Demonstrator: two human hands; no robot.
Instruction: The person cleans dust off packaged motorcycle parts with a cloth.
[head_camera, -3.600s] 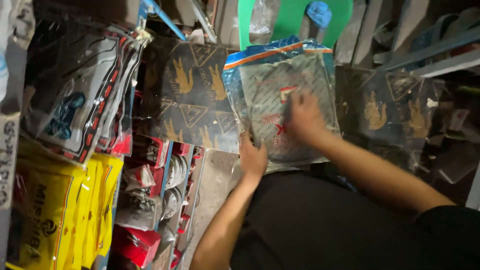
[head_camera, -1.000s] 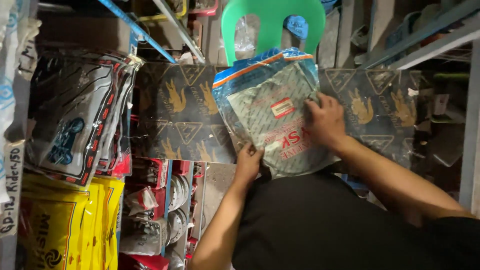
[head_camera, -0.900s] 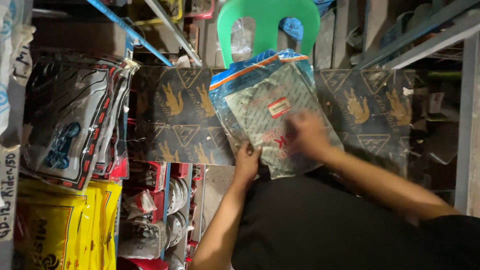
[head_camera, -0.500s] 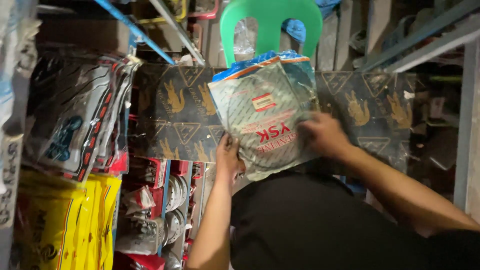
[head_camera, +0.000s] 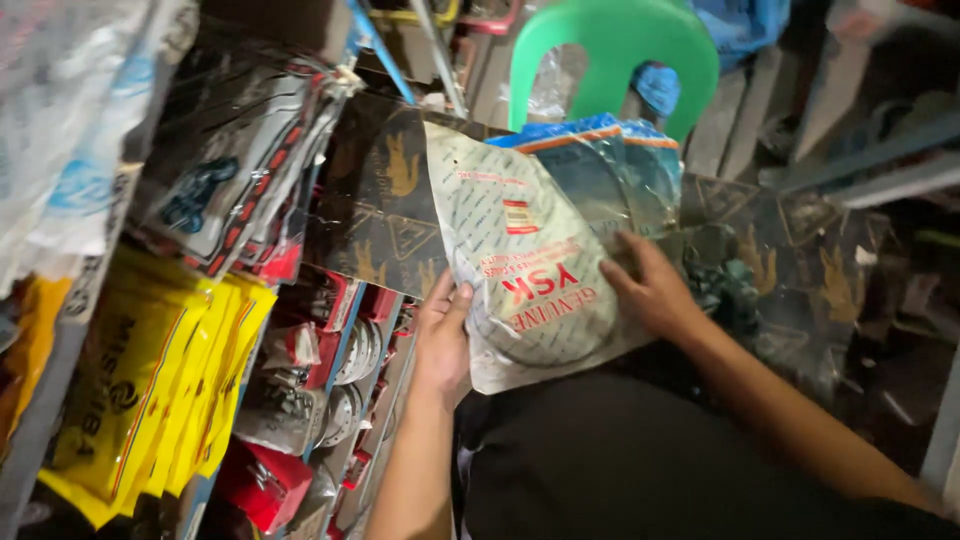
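Left hand (head_camera: 440, 335) has its grip clamped on the lower left edge of the flat plastic packet (head_camera: 525, 270), thumb up over the front of it, just below the middle of the frame. Right hand (head_camera: 655, 290) presses on the packet's right side, fingers spread flat across the front, thumb tucked at the edge; that grip is closed on the packet too. The packet sits centre frame, tilted, pale and patterned with red print and a small label, a round shape showing through the plastic. Behind its top edge, a stack of blue-topped packets (head_camera: 610, 160) fans out toward upper centre. Behind that, dark cardboard with gold emblems (head_camera: 385, 210) runs across the middle. Upper centre, a green plastic chair (head_camera: 620, 40). Upper left, black-and-red packaged goods (head_camera: 235, 180) hang off the shelf. Lower left, yellow bags (head_camera: 150, 380) are stacked in a row, with red boxes and round metal parts (head_camera: 340, 360) beside them. Black clothing fills the bottom centre.
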